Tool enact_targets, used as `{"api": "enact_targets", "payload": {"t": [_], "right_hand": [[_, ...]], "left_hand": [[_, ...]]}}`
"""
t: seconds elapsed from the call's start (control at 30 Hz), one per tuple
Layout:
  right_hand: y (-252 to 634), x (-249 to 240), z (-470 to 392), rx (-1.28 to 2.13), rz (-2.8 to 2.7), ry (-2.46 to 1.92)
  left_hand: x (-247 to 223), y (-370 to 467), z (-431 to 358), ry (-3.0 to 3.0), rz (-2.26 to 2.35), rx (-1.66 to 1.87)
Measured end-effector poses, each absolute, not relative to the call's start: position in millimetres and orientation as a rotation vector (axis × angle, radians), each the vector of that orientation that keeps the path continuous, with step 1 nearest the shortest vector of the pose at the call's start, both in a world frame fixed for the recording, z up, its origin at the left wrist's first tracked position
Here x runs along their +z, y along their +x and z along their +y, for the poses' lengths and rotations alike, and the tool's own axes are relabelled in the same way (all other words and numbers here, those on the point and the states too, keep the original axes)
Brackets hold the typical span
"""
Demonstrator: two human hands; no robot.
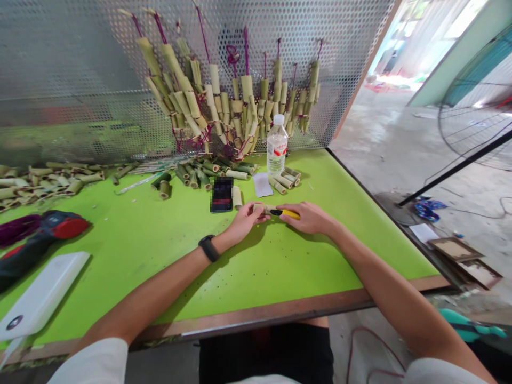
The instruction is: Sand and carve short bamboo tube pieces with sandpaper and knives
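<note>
Near the middle of the frame, I have the left hand (246,217) closed lightly, its thumb and fingers pinching a small bamboo piece (259,207). From the right, my right hand (308,216) is curled around a yellow cutter (291,214), its dark front end pointing left and meeting the right end of that piece; I can't tell whether the blade bites in.

Just above the left hand, I see a short bamboo tube (237,197) standing out beside a dark phone (222,196). A white paper (262,185) lies to their right. Above it, the clear bottle (277,152) stands upright, white cap on, with clear liquid inside; the red-marked label hides part of the contents. Cut bamboo pieces (286,180) lie at its foot.

Farther out, green bamboo pieces (200,173) are heaped at upper centre, below tied bamboo strings (246,88) against the perforated panel (92,53). At the left edge, my view takes in a red-and-black power tool (60,225) and a white power bank (48,293) on the green table (320,266).
</note>
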State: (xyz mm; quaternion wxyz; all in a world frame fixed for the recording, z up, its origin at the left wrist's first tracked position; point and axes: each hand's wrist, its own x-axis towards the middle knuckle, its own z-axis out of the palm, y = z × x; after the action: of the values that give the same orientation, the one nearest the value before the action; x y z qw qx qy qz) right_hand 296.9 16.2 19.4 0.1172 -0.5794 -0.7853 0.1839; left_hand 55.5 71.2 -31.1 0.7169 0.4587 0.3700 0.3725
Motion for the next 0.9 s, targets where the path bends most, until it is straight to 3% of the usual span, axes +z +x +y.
{"api": "enact_targets", "payload": {"t": [0.9], "right_hand": [[297.2, 22.6, 15.4, 0.775, -2.276, -1.528]], "left_hand": [[-31.7, 53.2, 70.2, 1.117, 0.774, 0.816]]}}
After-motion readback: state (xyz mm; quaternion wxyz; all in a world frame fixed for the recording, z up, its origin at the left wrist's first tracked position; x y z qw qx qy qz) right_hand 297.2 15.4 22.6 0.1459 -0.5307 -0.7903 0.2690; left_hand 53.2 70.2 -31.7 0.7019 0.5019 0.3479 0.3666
